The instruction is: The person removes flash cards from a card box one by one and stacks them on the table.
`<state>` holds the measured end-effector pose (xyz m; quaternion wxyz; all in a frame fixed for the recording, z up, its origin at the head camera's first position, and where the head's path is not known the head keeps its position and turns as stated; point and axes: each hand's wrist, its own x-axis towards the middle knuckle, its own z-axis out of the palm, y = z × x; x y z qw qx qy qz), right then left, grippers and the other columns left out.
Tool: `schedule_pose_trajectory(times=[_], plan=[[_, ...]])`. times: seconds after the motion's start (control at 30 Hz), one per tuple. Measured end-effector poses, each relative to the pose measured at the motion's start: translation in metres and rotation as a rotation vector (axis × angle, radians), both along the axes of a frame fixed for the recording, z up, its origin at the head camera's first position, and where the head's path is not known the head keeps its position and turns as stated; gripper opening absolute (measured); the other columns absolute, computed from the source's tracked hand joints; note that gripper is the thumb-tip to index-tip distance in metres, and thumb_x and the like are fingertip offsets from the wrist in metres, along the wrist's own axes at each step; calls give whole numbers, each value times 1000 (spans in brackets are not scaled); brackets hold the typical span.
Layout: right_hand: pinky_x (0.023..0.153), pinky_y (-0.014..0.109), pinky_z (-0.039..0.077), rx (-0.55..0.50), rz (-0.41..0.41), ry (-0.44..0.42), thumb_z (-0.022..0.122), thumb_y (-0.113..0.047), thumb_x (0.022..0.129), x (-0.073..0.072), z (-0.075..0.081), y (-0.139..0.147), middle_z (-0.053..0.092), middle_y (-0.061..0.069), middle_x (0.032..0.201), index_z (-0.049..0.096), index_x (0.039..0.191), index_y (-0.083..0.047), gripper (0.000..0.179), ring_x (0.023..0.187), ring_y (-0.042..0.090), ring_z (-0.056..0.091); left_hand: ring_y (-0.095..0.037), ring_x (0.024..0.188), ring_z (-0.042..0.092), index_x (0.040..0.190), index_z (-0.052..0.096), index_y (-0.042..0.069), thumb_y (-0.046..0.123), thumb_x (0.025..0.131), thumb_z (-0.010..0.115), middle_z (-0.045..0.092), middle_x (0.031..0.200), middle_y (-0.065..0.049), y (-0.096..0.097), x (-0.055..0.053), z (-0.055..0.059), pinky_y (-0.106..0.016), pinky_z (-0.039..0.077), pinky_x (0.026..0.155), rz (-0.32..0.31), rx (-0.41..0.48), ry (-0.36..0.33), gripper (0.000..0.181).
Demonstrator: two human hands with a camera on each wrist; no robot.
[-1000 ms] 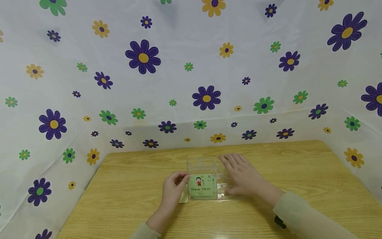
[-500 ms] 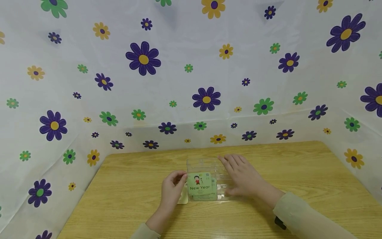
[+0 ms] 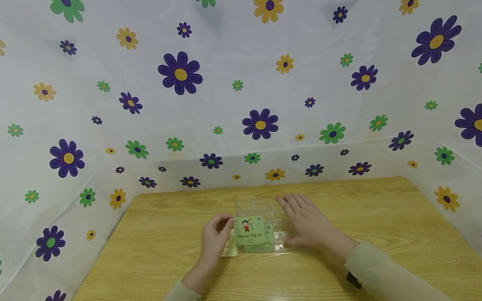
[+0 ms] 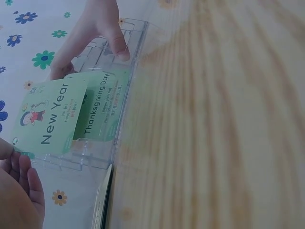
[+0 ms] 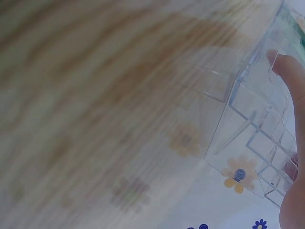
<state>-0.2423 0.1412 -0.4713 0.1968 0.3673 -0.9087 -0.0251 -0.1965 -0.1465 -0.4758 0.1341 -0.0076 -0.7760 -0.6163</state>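
My left hand [image 3: 215,237] pinches the left edge of a green "New Year" card [image 4: 52,117], lifted and shifted left in front of another green card. That second card, lettered "Thanksgiving Day" [image 4: 101,107], leans in the front slot of a clear plastic stepped card holder [image 3: 254,206]. Over the holder's right half lies my right hand [image 3: 308,223], its thumb at the front panel and its fingers reaching to the back. In the right wrist view the thumb overlaps the clear wall [image 5: 252,102]. The New Year card covers much of the Thanksgiving card.
A pale yellow card [image 3: 231,247] stands just left of the holder, partly behind my left hand; its edge shows in the left wrist view. The wooden table [image 3: 169,271] backs onto a white flower-printed sheet [image 3: 226,104], which also rises at both sides.
The New Year card has come up and left with my left hand, baring more of the Thanksgiving card behind it. My right hand has stayed in place on the holder.
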Motion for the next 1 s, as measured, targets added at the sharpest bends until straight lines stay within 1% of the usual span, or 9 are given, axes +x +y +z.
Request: schedule_pose_trajectory(times=[0.17,0.27,0.43,0.63,0.8,1.0], plan=[[122,51,43,3,5,7,81,-75,72,-1,-1,1,53,16,149,32,164,-1,127,137,33,51,-6,75,58,108,72,-6,2,103,67,70,95,-17,-2,1,0,-15,49,60,5,13,-22,11],[122,51,43,3,5,6,81,-75,72,-1,-1,1,53,16,149,32,163,-1,127,137,32,51,-6,77,60,108,72,-7,2,103,67,71,97,-18,-3,0,0,-15,51,64,12,18,-19,11],[122,50,42,2,5,9,81,-75,72,-2,-1,1,53,16,149,34,163,-1,126,137,32,51,-2,80,60,107,72,-8,-1,102,67,72,99,-20,-5,-1,-1,-15,52,73,29,14,14,10],[123,51,42,4,6,8,81,-76,73,-3,-1,2,53,18,150,33,163,-1,127,138,33,51,-1,81,60,107,71,-9,-2,102,66,71,99,-22,-7,-1,0,-15,52,74,39,9,31,10],[123,51,42,10,10,7,80,-75,75,-4,-1,3,52,18,151,32,163,-1,125,138,33,50,-2,81,60,107,71,-10,-3,102,65,71,98,-21,-9,-2,-1,-15,52,74,40,31,37,10],[123,50,41,14,8,2,80,-74,75,-5,0,3,51,17,151,31,164,-1,125,138,33,49,-3,82,59,108,71,-9,-2,102,66,70,101,-20,-11,-2,-2,-15,51,73,45,41,28,10]])
